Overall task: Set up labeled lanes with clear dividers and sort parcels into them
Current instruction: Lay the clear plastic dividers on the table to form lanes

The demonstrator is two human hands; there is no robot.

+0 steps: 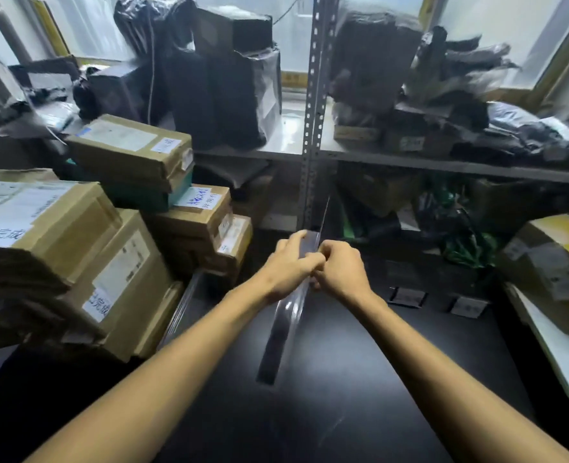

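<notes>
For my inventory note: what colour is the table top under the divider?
Black, slightly glossy table top, under the clear divider; it shows best in the head view.

Storage room, head view. A perforated grey steel upright carries a grey shelf across the rear. Behind it, frosted windows in yellow frames admit bright, diffuse light, leaving the foreground dim. A black desk fills the foreground; a white surface lies beside its right edge.
</notes>
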